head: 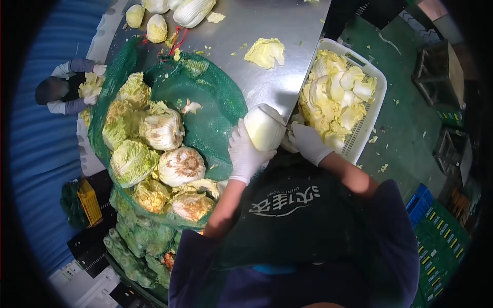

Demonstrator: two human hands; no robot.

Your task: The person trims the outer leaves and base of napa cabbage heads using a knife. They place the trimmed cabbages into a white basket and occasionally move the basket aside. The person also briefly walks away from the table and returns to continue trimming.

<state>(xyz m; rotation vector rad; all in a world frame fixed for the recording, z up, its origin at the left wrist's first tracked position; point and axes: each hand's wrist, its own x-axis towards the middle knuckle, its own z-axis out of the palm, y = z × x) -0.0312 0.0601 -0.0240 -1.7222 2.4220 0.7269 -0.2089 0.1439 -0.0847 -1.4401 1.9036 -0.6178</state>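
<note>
My left hand [248, 152], in a white glove, grips a trimmed napa cabbage [264, 129] from its near left side. The cabbage is pale and smooth, held above the table's near corner. My right hand [308, 142], also gloved, is closed beside the cabbage's right side. It seems to hold a small knife [288, 129], of which only a thin bit shows; the rest is hidden by the fingers. Left of my left hand, an opened green mesh sack [192, 111] holds several untrimmed napa cabbages [181, 165] with browned bases and yellowed leaves.
A white plastic basket [379, 82] full of cut leaves [346, 84] stands right of the steel table [227, 42]. A loose leaf [265, 53] and several trimmed cabbages [194, 12] lie farther back. Another person [71, 86] handles leaves across the table. Filled mesh sacks [142, 235] are stacked at lower left.
</note>
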